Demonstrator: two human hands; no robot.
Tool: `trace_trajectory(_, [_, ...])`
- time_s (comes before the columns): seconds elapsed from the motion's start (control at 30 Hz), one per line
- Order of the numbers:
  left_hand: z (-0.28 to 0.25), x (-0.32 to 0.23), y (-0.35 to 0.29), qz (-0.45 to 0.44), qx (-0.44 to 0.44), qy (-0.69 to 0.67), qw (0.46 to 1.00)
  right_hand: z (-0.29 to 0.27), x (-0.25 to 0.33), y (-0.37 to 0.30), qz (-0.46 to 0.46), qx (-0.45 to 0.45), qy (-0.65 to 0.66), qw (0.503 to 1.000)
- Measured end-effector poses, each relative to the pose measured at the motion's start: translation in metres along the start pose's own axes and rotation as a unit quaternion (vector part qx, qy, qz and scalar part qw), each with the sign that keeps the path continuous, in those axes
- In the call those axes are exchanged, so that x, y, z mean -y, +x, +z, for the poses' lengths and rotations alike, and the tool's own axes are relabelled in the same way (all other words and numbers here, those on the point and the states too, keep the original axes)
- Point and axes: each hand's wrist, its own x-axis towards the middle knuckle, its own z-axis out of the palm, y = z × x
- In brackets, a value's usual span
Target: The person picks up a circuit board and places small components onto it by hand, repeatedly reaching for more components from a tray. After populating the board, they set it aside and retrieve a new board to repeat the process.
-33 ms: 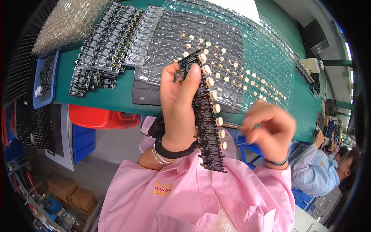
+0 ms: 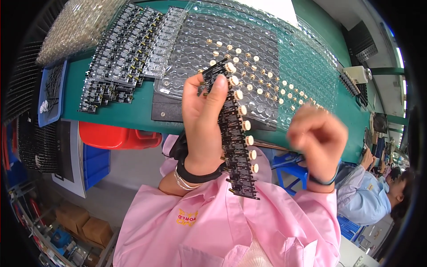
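My left hand [image 2: 202,127] grips a long black circuit board strip [image 2: 235,142] near its upper end, thumb on top. The strip hangs slanted in front of my chest, with several cream round components [image 2: 246,125] in a row along its right edge. To the right, my right hand [image 2: 319,140] is raised apart from the strip, its fingers curled in and blurred by motion; anything between them is too smeared to make out. Beyond both hands, several loose cream round components [image 2: 260,91] lie scattered on a clear dimpled plastic sheet [image 2: 311,58].
Stacks of black circuit boards [image 2: 120,49] lie at the left of the green table [image 2: 147,100]. Beside them are a blue tray [image 2: 48,100] of thin dark pieces and a bubble-wrap bundle [image 2: 80,29]. A red stool [image 2: 115,135] stands below; a co-worker [image 2: 369,193] sits at right.
My right hand has moved a little right and away from the strip. My left hand and the strip have shifted slightly left.
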Motion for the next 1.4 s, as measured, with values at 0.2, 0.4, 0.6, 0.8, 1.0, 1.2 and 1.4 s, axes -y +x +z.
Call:
trace_trajectory(0.2, [-0.003,-0.009,-0.007,-0.016,0.036,-0.033,0.999,-0.025,-0.044,0.078,-0.006,-0.041,-0.319,0.947])
trace_trajectory(0.4, [-0.007,-0.009,-0.003,-0.012,0.016,-0.013,1.000,-0.019,-0.072,0.093,-0.004,0.003,-0.380,0.925])
trace_trajectory(0.6, [-0.007,-0.007,-0.002,-0.022,0.033,-0.014,0.999,-0.017,-0.082,0.094,-0.084,0.012,-0.427,0.900])
trace_trajectory(0.8, [-0.003,-0.006,-0.003,-0.031,0.021,-0.014,0.999,-0.023,-0.071,0.088,-0.060,0.006,-0.382,0.922])
trace_trajectory(1.0, [-0.006,-0.004,0.000,-0.030,0.015,-0.020,0.999,-0.019,-0.041,0.059,0.014,0.011,-0.150,0.988])
trace_trajectory(1.2, [-0.003,-0.006,-0.001,-0.033,0.013,-0.009,0.999,-0.013,-0.021,0.013,0.179,0.007,0.245,0.953])
trace_trajectory(1.4, [-0.002,-0.003,-0.002,-0.036,0.022,-0.003,0.999,-0.013,-0.025,-0.006,0.222,0.002,0.375,0.900])
